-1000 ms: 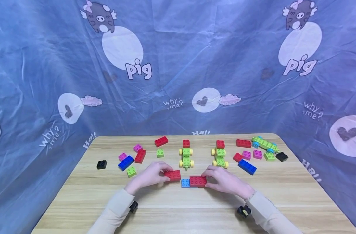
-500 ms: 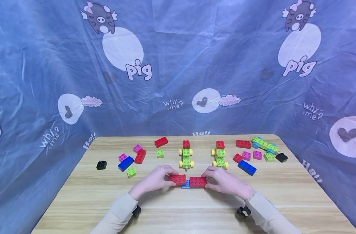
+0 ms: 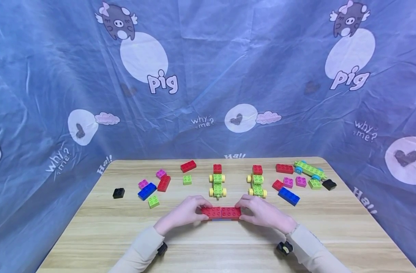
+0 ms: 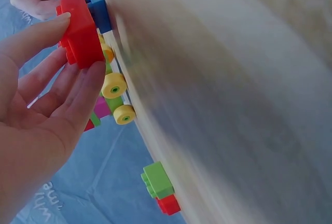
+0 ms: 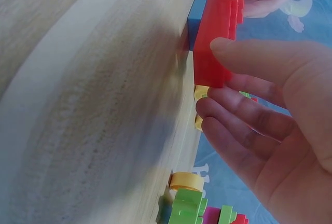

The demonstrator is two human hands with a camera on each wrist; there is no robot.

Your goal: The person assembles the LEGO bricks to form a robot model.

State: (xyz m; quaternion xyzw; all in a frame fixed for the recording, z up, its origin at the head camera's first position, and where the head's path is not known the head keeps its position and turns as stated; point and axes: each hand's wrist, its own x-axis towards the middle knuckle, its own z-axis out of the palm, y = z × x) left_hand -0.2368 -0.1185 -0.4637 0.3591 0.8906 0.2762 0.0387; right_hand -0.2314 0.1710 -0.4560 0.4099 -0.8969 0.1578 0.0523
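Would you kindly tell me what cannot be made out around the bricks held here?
- Blue brick: head view, its top hidden beneath the left red brick and the right red brick.
- Left red brick's outer end: head view, partly covered by the left hand.
- Right hand: left wrist view, cut off by the top edge.
- Green piece: right wrist view, cut off by the bottom edge.

Toward the person, a wide stretch of table (image 3: 221,248) is left open. Behind the left red brick (image 3: 212,212) and right red brick (image 3: 230,213), passage is obstructed by the left wheeled car (image 3: 217,188) and right wheeled car (image 3: 257,188), though a lane is left between them. Both outer ends are blocked by the left hand (image 3: 187,211) and right hand (image 3: 260,210); clearance beneath those ends can hardly be judged.
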